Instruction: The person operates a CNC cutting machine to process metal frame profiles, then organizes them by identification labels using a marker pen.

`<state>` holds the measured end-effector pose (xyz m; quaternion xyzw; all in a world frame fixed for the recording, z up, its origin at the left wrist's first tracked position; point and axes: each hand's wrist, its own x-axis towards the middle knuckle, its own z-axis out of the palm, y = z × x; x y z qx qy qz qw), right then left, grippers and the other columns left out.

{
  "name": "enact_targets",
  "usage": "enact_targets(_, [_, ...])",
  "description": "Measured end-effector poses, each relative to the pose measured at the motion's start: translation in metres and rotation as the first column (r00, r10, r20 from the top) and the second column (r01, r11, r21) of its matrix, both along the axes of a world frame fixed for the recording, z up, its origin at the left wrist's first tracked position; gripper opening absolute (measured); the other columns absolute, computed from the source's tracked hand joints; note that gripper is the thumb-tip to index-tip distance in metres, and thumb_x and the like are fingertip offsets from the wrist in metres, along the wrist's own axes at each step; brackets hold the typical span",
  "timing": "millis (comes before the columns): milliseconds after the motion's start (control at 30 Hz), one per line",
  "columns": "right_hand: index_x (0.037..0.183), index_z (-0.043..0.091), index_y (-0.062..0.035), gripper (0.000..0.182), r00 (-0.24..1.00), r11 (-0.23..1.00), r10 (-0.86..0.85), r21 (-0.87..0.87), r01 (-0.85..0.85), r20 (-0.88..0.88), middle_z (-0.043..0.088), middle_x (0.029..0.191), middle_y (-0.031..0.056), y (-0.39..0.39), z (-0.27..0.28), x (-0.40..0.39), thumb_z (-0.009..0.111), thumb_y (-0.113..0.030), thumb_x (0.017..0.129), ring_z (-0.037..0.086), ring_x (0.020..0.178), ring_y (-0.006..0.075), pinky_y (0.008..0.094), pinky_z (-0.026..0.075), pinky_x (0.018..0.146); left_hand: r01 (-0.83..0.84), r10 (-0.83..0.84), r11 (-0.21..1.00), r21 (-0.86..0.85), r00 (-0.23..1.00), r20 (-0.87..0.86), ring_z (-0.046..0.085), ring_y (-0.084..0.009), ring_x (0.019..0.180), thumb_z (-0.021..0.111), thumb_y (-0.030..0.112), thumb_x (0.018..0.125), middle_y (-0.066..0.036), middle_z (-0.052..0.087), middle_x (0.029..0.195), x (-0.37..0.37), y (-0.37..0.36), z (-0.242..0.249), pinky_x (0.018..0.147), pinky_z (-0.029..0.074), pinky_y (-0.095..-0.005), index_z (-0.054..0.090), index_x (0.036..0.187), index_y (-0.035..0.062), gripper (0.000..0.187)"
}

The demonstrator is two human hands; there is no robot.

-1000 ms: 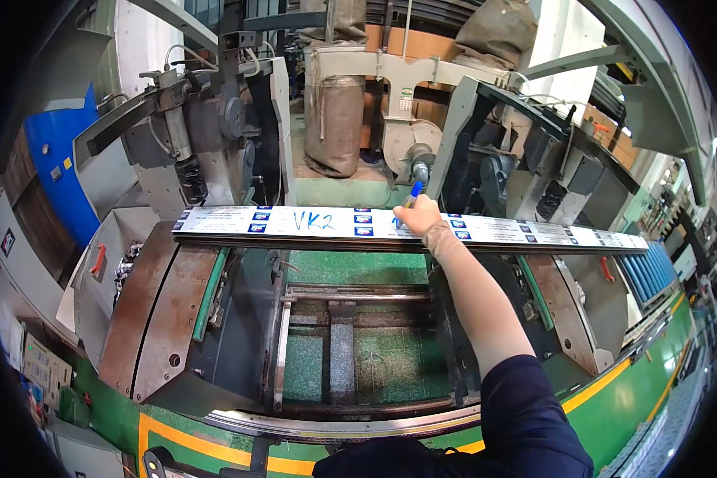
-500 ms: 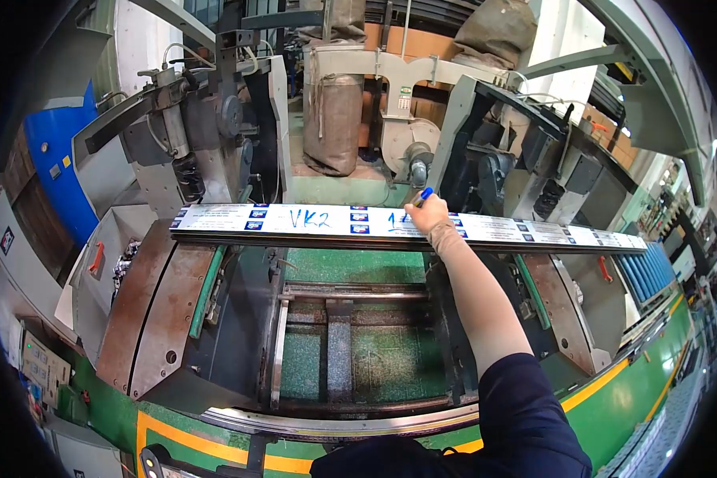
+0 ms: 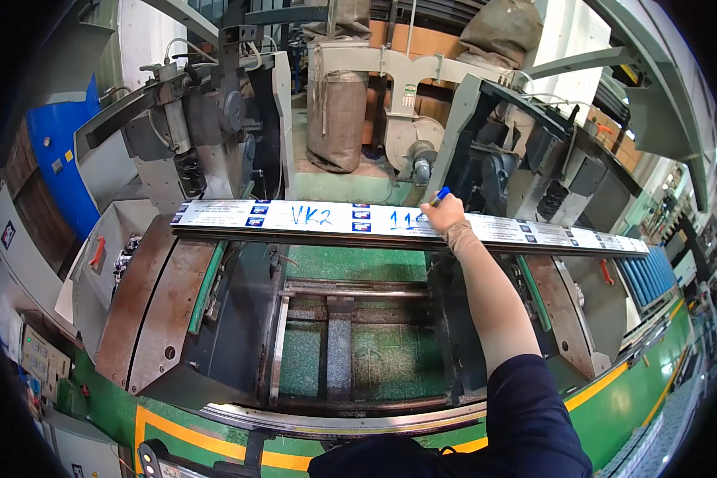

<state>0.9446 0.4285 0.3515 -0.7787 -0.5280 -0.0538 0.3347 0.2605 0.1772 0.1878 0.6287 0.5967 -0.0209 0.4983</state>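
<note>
My right hand (image 3: 446, 217) is closed around a blue-capped marker (image 3: 443, 193) and rests over a long profile bar (image 3: 327, 215). The bar's top carries white printed protective film with blue logos. Blue handwriting on the film reads "VK2", and further right "11" with another figure partly hidden by my hand. Lying crosswise, the bar spans the two sides of a machine, and dark edges show under its white face. My left hand is out of view.
Brown metal plates (image 3: 147, 319) flank a central frame (image 3: 339, 350) over the green floor. Upright machine heads (image 3: 187, 151) stand behind the bar on both sides. Blue rollers (image 3: 649, 275) are at the right. A grey bin (image 3: 95, 279) sits at the left.
My right hand has shifted slightly right along the bar with the marker. More blue strokes now show after the first "1".
</note>
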Motion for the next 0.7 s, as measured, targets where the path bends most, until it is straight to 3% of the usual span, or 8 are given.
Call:
enact_targets(67, [0.085, 0.067, 0.0031, 0.044, 1.000, 0.999, 0.014, -0.038, -0.013, 0.020, 0.067, 0.083, 0.0244, -0.005, 0.006, -0.007, 0.071, -0.038, 0.071, 0.066, 0.085, 0.0400, 0.0438, 0.052, 0.081, -0.029, 0.029, 1.000, 0.008, 1.000, -0.009, 0.052, -0.0350, 0.115, 0.055, 0.034, 0.092, -0.020, 0.054, 0.123, -0.007, 0.000, 0.005, 0.096, 0.042, -0.0410, 0.053, 0.121, -0.0002, 0.045])
enact_targets(167, [0.083, 0.068, 0.0035, 0.042, 0.984, 0.979, 0.166, 0.134, -0.157, -0.064, 0.067, 0.081, 0.0246, -0.023, 0.005, -0.018, 0.071, -0.037, 0.071, 0.066, 0.083, 0.0402, 0.0440, 0.053, 0.079, -0.061, 0.061, 0.998, 0.017, 0.998, -0.034, 0.051, -0.0349, 0.115, 0.055, 0.034, 0.092, -0.020, 0.054, 0.124, -0.020, -0.002, 0.010, 0.096, 0.042, -0.0408, 0.053, 0.122, -0.0002, 0.045])
enact_targets(300, [0.080, 0.067, 0.0041, 0.042, 0.993, 0.997, -0.078, 0.011, 0.078, 0.085, 0.067, 0.083, 0.0260, -0.026, 0.013, -0.010, 0.070, -0.036, 0.071, 0.066, 0.085, 0.0393, 0.0444, 0.053, 0.079, -0.092, 0.094, 0.995, 0.033, 0.994, -0.056, 0.051, -0.0347, 0.116, 0.055, 0.034, 0.092, -0.020, 0.053, 0.126, -0.039, -0.007, 0.017, 0.097, 0.042, -0.0405, 0.052, 0.123, -0.0002, 0.046])
enact_targets(333, [0.081, 0.066, 0.0053, 0.043, 0.993, 0.995, -0.101, 0.013, 0.102, -0.053, 0.067, 0.084, 0.0262, -0.028, 0.020, -0.008, 0.071, -0.036, 0.071, 0.066, 0.085, 0.0400, 0.0441, 0.053, 0.080, -0.090, 0.092, 0.995, 0.038, 0.994, -0.063, 0.051, -0.0346, 0.117, 0.055, 0.034, 0.092, -0.020, 0.053, 0.126, -0.041, -0.005, 0.019, 0.097, 0.042, -0.0404, 0.052, 0.123, -0.0002, 0.047])
enact_targets(567, [0.084, 0.065, 0.0092, 0.051, 0.998, 0.996, -0.033, 0.081, 0.030, 0.046, 0.066, 0.086, 0.0294, -0.028, -0.012, 0.025, 0.071, -0.040, 0.070, 0.065, 0.087, 0.0436, 0.0458, 0.052, 0.082, -0.012, 0.014, 0.999, 0.036, 0.998, -0.054, 0.050, -0.0342, 0.119, 0.056, 0.035, 0.092, -0.020, 0.053, 0.128, -0.036, 0.008, 0.022, 0.098, 0.041, -0.0399, 0.052, 0.125, -0.0002, 0.048])
enact_targets(600, [0.083, 0.065, 0.0091, 0.051, 0.999, 1.000, 0.028, 0.012, -0.027, -0.032, 0.066, 0.083, 0.0292, -0.032, -0.014, 0.029, 0.071, -0.040, 0.070, 0.065, 0.084, 0.0448, 0.0467, 0.052, 0.081, 0.031, -0.029, 0.999, 0.034, 0.999, -0.044, 0.050, -0.0342, 0.119, 0.056, 0.035, 0.092, -0.020, 0.053, 0.128, -0.028, 0.017, 0.021, 0.099, 0.041, -0.0398, 0.052, 0.125, -0.0002, 0.049])
enact_targets(633, [0.081, 0.065, 0.0076, 0.049, 0.999, 0.997, -0.016, 0.081, 0.020, -0.047, 0.065, 0.080, 0.0295, -0.050, -0.007, 0.019, 0.070, -0.040, 0.071, 0.063, 0.082, 0.0467, 0.0475, 0.051, 0.076, 0.071, -0.071, 0.997, 0.016, 0.997, -0.032, 0.050, -0.0341, 0.119, 0.056, 0.035, 0.092, -0.020, 0.053, 0.129, -0.020, 0.021, 0.020, 0.099, 0.041, -0.0398, 0.052, 0.125, -0.0002, 0.049])
enact_targets(700, [0.076, 0.061, 0.0055, 0.034, 0.985, 0.933, -0.127, 0.321, 0.159, -0.120, 0.065, 0.072, 0.0248, -0.109, 0.016, -0.011, 0.067, -0.028, 0.076, 0.065, 0.071, 0.0380, 0.0451, 0.050, 0.065, 0.176, -0.176, 0.984, -0.005, 0.984, -0.013, 0.050, -0.0340, 0.120, 0.056, 0.035, 0.092, -0.020, 0.052, 0.129, 0.005, 0.035, 0.014, 0.099, 0.041, -0.0396, 0.052, 0.126, -0.0003, 0.049])
